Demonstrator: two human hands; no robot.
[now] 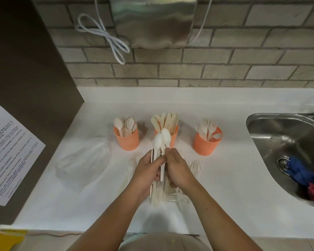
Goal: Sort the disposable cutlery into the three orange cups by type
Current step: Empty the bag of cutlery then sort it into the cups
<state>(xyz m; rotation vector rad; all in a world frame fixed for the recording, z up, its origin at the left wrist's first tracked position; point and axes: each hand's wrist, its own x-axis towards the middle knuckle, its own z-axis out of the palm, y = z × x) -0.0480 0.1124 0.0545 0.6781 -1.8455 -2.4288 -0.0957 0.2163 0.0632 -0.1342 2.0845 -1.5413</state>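
left hand (148,172) grips spoons (161,139) | right hand (179,169) pinches one handle — cutlery pile (171,197) beneath mostly hidden

The white counter (234,187) has got the orange spoon cup (126,140), knife cup (174,138) and fork cup (205,144) lined up, a clear plastic bag (83,160) off left, loose cutlery (172,197) in front.

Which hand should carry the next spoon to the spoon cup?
Right. The right hand pinches a spoon by its handle, while the left hand grips the bundle. The spoon cup looks reachable.
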